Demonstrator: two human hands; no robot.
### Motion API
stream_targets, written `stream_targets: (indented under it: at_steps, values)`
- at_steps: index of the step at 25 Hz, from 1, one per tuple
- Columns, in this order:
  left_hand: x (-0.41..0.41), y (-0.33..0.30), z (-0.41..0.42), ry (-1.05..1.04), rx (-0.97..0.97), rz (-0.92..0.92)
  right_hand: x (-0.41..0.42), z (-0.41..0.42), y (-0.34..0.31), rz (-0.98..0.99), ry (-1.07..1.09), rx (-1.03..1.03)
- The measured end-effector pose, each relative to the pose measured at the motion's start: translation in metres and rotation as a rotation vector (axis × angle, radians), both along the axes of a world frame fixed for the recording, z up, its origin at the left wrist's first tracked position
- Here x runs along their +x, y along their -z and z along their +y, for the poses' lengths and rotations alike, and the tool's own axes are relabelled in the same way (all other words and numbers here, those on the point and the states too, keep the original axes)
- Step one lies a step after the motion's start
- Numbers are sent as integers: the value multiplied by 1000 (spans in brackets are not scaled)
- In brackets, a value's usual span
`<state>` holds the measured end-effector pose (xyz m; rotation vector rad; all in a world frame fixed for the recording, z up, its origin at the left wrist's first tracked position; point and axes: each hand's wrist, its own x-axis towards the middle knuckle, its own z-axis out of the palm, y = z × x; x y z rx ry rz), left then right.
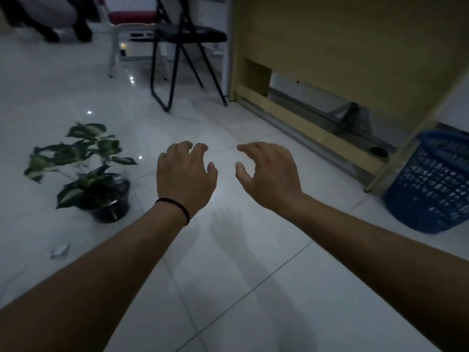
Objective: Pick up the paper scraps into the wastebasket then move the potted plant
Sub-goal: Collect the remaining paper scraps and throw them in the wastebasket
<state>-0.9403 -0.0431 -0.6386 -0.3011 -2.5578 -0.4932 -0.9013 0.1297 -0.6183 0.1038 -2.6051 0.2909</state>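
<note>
Both my arms reach forward over the white tiled floor. My left hand (pixel 186 174), with a black band at the wrist, hovers palm down with fingers spread and nothing in it. My right hand (pixel 269 171) hovers beside it, also open and holding nothing. A potted plant (pixel 99 189) with green-and-white leaves in a dark pot stands on the floor to the left of my left hand. One crumpled paper scrap (pixel 59 250) lies on the floor near the left, in front of the plant. The blue plastic wastebasket (pixel 431 184) stands tilted at the right edge.
A black folding chair (pixel 185 47) stands ahead, with a red-seated white chair (pixel 132 24) behind it. A wooden desk panel (pixel 342 52) runs along the right. Another person's legs (pixel 48 19) show at the top left.
</note>
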Motion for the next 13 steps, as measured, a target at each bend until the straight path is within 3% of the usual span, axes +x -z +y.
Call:
stream_targets:
  at_steps: [7, 13]
  values:
    - [46, -7, -188, -172, 44, -32, 3, -174, -34, -56, -292, 150]
    - [47, 34, -302, -340, 24, -87, -17, -272, 19, -118, -548, 195]
